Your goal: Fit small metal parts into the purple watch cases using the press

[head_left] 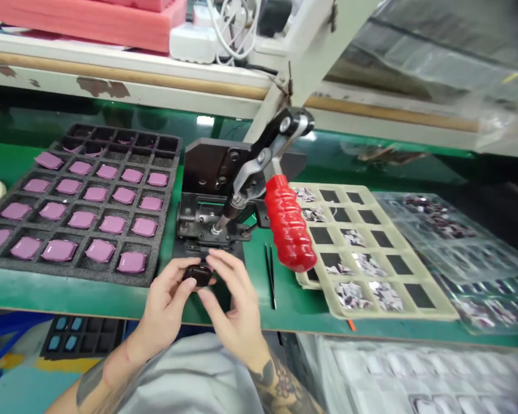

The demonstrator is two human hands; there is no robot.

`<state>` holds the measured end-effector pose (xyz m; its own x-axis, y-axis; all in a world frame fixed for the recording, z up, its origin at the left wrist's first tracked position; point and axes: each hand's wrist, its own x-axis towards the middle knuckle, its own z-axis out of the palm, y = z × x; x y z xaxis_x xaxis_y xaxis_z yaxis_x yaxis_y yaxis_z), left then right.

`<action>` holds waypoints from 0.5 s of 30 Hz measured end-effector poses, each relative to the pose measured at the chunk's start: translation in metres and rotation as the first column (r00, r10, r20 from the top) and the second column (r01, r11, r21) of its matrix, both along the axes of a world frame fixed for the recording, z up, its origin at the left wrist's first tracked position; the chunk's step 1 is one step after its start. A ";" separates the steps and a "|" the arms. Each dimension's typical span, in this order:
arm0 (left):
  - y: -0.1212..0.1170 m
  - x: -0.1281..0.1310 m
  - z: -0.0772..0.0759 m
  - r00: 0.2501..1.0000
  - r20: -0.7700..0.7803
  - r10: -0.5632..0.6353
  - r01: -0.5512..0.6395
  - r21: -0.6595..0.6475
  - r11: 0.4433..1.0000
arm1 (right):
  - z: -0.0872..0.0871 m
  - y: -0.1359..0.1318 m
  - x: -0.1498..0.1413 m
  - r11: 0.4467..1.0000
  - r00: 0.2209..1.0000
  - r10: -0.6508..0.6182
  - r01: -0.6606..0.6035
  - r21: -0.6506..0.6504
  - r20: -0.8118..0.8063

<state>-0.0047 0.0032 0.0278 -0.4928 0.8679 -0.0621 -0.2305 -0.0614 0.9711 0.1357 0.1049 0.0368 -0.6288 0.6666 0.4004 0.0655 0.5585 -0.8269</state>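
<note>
Close to the bench edge, my left hand (166, 296) pinches a small, glossy black smartwatch body (198, 275) between thumb and fingers. My right hand (235, 302) is curled around its right side, fingertips at the far edge and thumb at the near one. Just beyond them stands a black toggle-clamp press (216, 224), its red ribbed handle (290, 224) hanging to the right. A pair of dark tweezers (270, 276) lies on the green mat, right of my right hand.
On the left, a grey foam tray (152, 253) holds several pieces in purple film. To the right, a cream compartment tray (442, 307) contains small scraps, with clear plastic trays (496, 253) beyond. A white shelf (147, 86) crosses the back. Below the bench sits a black tray (97, 336) with blue pieces.
</note>
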 end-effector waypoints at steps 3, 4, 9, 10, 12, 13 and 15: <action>-0.001 -0.002 0.002 0.998 0.047 -0.039 0.037 0.045 0.998 | 0.000 0.003 0.003 0.992 0.997 -0.003 -0.007 -0.128 -0.073; -0.002 -0.003 0.003 0.997 0.054 -0.051 0.047 0.056 0.997 | 0.000 0.004 0.003 0.990 0.997 0.008 -0.019 -0.137 -0.078; -0.006 -0.005 0.000 0.993 -0.013 -0.121 0.122 0.036 0.992 | 0.001 0.007 0.003 0.989 0.992 0.010 -0.029 -0.147 -0.123; -0.006 -0.005 0.000 0.991 -0.075 -0.113 0.114 0.009 0.993 | 0.002 0.007 0.003 0.987 0.991 0.013 -0.034 -0.155 -0.132; -0.007 -0.004 -0.001 0.977 -0.200 -0.079 0.074 -0.033 0.997 | 0.003 0.007 0.004 0.984 0.989 0.026 -0.052 -0.172 -0.148; -0.008 -0.004 -0.001 0.968 -0.242 -0.061 0.053 -0.038 0.998 | 0.003 0.006 0.004 0.981 0.987 0.034 -0.063 -0.183 -0.156; -0.008 -0.005 0.000 0.957 -0.288 -0.030 0.023 -0.027 0.999 | 0.003 0.006 0.003 0.975 0.984 0.047 -0.082 -0.204 -0.172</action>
